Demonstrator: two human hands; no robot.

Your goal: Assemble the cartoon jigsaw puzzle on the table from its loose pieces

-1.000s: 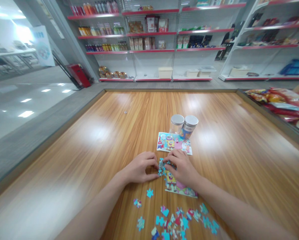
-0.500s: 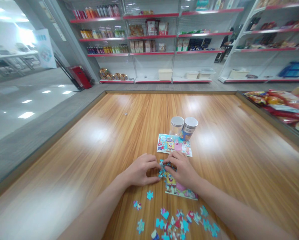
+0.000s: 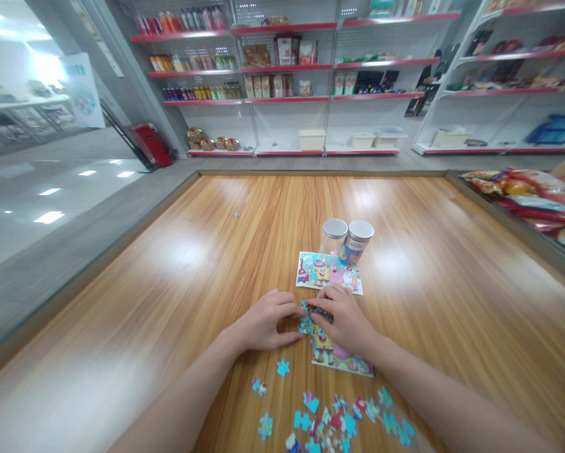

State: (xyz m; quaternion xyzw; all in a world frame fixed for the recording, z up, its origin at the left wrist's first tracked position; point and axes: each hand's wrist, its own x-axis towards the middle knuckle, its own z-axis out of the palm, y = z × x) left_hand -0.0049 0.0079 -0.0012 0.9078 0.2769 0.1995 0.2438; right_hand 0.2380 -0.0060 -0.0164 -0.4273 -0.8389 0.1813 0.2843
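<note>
My left hand (image 3: 268,321) and my right hand (image 3: 341,319) meet over a small cluster of blue jigsaw pieces (image 3: 305,319), their fingertips on it from either side. The cluster lies at the near-left edge of a partly built cartoon jigsaw (image 3: 339,357). Part of the jigsaw is hidden under my right hand. Beyond it lies a printed cartoon picture card (image 3: 328,273), and behind that stand a clear jar (image 3: 334,236) and a blue-labelled jar (image 3: 358,238), both with silver lids. Several loose jigsaw pieces (image 3: 330,418) are scattered nearer me.
Everything lies on a large wooden table (image 3: 145,264) with a raised dark edge. Snack packets (image 3: 518,198) lie past its right edge. Red-edged shelves of goods (image 3: 287,97) stand behind it, with a grey floor (image 3: 60,214) to the left.
Both hands stay on the blue pieces, with only slight finger shifts. The view has tilted a little, and the table and shelves sit slightly differently in the frame.
</note>
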